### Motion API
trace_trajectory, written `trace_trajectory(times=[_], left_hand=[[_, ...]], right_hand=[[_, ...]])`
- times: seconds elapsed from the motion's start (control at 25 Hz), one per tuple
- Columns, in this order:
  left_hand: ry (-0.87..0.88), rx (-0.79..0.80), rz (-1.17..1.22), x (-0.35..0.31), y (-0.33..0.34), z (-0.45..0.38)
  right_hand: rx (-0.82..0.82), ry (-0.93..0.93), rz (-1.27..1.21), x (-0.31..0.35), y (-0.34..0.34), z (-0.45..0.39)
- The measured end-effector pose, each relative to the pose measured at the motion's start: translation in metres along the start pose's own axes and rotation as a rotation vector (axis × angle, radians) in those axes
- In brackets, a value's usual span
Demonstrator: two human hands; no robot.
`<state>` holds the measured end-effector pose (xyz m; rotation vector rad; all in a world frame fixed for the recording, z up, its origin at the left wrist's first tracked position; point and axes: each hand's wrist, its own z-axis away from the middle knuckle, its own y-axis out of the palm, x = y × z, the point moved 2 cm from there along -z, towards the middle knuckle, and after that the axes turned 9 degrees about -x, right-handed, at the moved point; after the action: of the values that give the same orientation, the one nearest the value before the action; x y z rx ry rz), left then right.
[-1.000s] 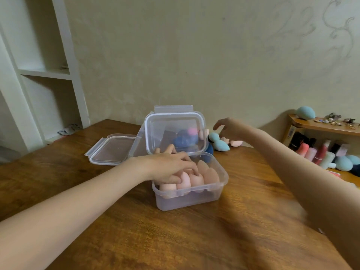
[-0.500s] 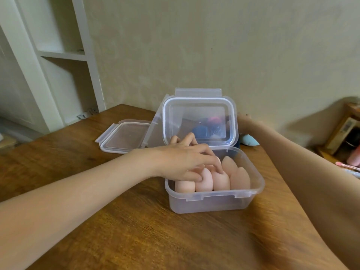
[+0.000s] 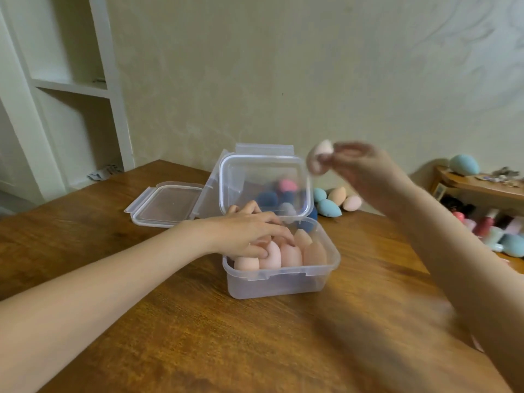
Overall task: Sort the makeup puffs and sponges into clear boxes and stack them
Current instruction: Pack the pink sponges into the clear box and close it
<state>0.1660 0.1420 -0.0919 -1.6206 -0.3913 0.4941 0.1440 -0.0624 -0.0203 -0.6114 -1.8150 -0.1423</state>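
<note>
A clear box [image 3: 280,283] stands on the wooden table [image 3: 198,336], packed with several peach sponges [image 3: 289,255]. My left hand [image 3: 249,234] rests on those sponges, fingers pressing down on them. My right hand [image 3: 365,171] is raised above and right of the box, pinching a pale pink sponge [image 3: 319,156]. Behind the box, a second clear box [image 3: 263,182] leans on its side with dark blue, pink and grey sponges showing through it. Loose teal and peach sponges [image 3: 336,199] lie by the wall.
A clear lid [image 3: 167,204] lies flat on the table at the left of the boxes. A small wooden rack [image 3: 482,185] at the right carries a teal sponge, bottles and more sponges. White shelving [image 3: 71,89] stands at the back left.
My right hand has come back from behind the boxes and risen with a pale pink sponge in its fingers. My left hand has stayed on the sponges in the box.
</note>
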Motion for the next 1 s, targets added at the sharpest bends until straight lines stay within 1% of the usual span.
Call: trace_trajectory(times=[0.08,0.12,0.16,0.2,0.28,0.36,0.44,0.6,0.72,0.8,0.92,1.0], left_hand=[[-0.043,-0.012,0.003,-0.004,-0.004,0.001],[-0.077,-0.032,0.034,-0.007,-0.006,0.002],[-0.107,-0.060,0.087,-0.009,-0.007,0.004],[-0.126,-0.091,0.150,-0.009,-0.007,0.006],[-0.133,-0.136,0.236,-0.005,-0.004,0.009],[-0.166,-0.143,0.247,0.003,-0.004,0.013],[-0.207,-0.094,0.249,0.009,-0.008,0.015],[-0.198,0.085,0.228,0.008,-0.022,0.018],[-0.201,0.140,0.227,0.009,-0.025,0.016],[-0.185,0.106,0.158,0.013,-0.024,0.013],[-0.168,-0.053,0.031,0.017,-0.020,0.009],[-0.181,-0.132,0.029,0.017,-0.015,0.008]], right_hand=[[0.479,0.180,-0.066,-0.001,0.016,0.048],[0.660,0.279,-0.088,-0.008,0.025,0.066],[0.787,0.330,-0.073,-0.016,0.033,0.076],[0.863,0.348,-0.035,-0.021,0.040,0.081],[0.878,0.365,0.065,-0.028,0.049,0.077],[0.900,0.370,0.114,-0.029,0.054,0.073],[0.915,0.397,0.113,-0.032,0.059,0.070],[0.886,0.436,0.145,-0.031,0.064,0.069],[0.876,0.457,0.123,-0.033,0.066,0.068],[0.873,0.440,0.158,-0.033,0.068,0.068],[0.890,0.390,0.254,-0.031,0.070,0.068],[0.901,0.357,0.303,-0.029,0.074,0.069]])
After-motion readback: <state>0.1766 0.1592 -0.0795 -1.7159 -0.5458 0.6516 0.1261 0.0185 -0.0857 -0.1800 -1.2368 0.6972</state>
